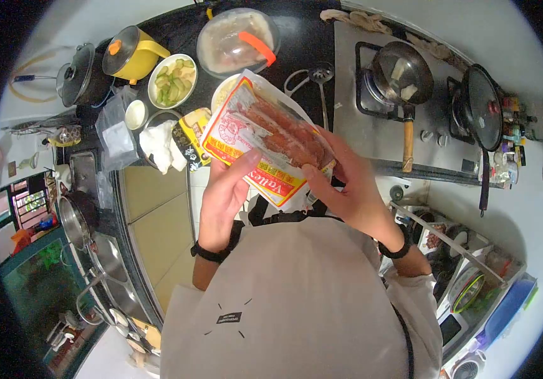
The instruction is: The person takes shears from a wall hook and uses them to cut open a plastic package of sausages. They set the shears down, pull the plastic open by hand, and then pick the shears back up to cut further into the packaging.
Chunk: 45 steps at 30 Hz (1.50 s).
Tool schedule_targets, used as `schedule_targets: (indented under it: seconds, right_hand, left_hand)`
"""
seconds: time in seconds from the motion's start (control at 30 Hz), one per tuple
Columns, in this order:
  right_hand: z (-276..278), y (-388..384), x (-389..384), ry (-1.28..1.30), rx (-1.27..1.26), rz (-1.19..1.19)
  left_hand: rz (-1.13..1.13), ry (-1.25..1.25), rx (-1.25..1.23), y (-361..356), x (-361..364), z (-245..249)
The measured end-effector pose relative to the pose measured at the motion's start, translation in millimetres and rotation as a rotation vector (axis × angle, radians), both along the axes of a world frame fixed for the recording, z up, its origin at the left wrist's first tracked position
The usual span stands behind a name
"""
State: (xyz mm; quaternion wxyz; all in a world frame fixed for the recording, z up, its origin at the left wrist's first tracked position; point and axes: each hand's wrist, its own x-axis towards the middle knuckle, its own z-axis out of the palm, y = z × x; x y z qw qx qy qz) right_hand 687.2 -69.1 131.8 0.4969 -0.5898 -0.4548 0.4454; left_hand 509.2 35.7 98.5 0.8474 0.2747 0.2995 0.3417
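Note:
Both hands hold a clear plastic packet of red sausages (271, 136) with a yellow and red label, raised in front of my chest. My left hand (226, 192) grips the packet's lower left edge, thumb on top. My right hand (347, 183) pinches its right end with the fingers curled over it. The packet covers most of a white bowl (221, 95) on the black counter behind it.
On the counter stand a bowl of sliced green vegetables (173, 81), a lidded plastic container (236, 41), a yellow pot (131, 54) and a dark pot (82, 76). A slotted ladle (322, 76) lies beside the stove. The stove carries a wok (403, 72) and a lidded pan (481, 107).

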Motion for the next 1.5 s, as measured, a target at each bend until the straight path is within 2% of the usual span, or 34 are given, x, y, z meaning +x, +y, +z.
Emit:
schedule_targets:
  seconds: [0.1,0.33,0.43,0.53,0.6,0.73,0.8,0.87,0.9,1.0,1.07,1.23,1.3,1.33,1.4,1.47,1.5]
  right_hand:
    - [8,-2,2,-0.121,0.011,0.016]
    - [16,-13,-4,-0.118,0.036,0.006]
    - [18,-13,-6,-0.058,0.063,-0.012]
    - [29,-15,-2,0.004,-0.035,0.012]
    - [34,-16,1,-0.052,-0.164,0.073]
    - [22,-18,-4,0.012,-0.181,0.181]
    - [23,-18,-9,0.128,-0.100,0.184]
    - [17,-18,-20,0.126,-0.027,0.126]
    - [13,-19,-24,0.123,0.047,0.069]
    - [6,-24,-28,0.032,0.056,0.071]
    - [8,-31,-35,-0.013,0.062,0.044]
    - [14,-22,-25,-0.053,0.048,0.084]
    - [13,-14,-14,0.054,-0.275,0.215]
    - [-13,-12,-5,0.049,-0.278,0.219]
    - [-88,-12,21,0.010,0.078,0.377]
    - [-89,8,48,0.114,-0.525,0.258]
    - [-99,13,58,0.109,-0.527,0.266]
  left_hand:
    - [-0.014,-0.011,-0.004,-1,-3,0]
    - [-0.035,-0.081,0.061,-5,-7,-2]
    - [-0.021,-0.099,0.009,-9,-7,-5]
    - [-0.085,-0.128,0.032,-14,-11,-12]
    - [-0.053,-0.147,0.023,-17,-10,-11]
    - [-0.083,-0.231,-0.056,-21,-17,-21]
    - [-0.070,-0.248,-0.080,-24,-16,-24]
    - [-0.068,-0.377,-0.090,-25,-15,-26]
    - [-0.068,-0.376,-0.091,-25,-17,-28]
    - [-0.100,-0.404,-0.041,-27,-21,-29]
    - [-0.071,-0.247,-0.088,-35,-24,-18]
    - [-0.033,-0.228,-0.156,-32,-19,-14]
    - [0.053,-0.099,-0.238,-22,-12,-18]
    - [0.058,-0.105,-0.241,-17,-15,-24]
    - [-0.001,0.039,-0.229,-9,-26,-34]
    - [0.035,0.091,-0.223,-2,-31,-40]
    - [0.050,0.076,-0.232,-1,-40,-51]
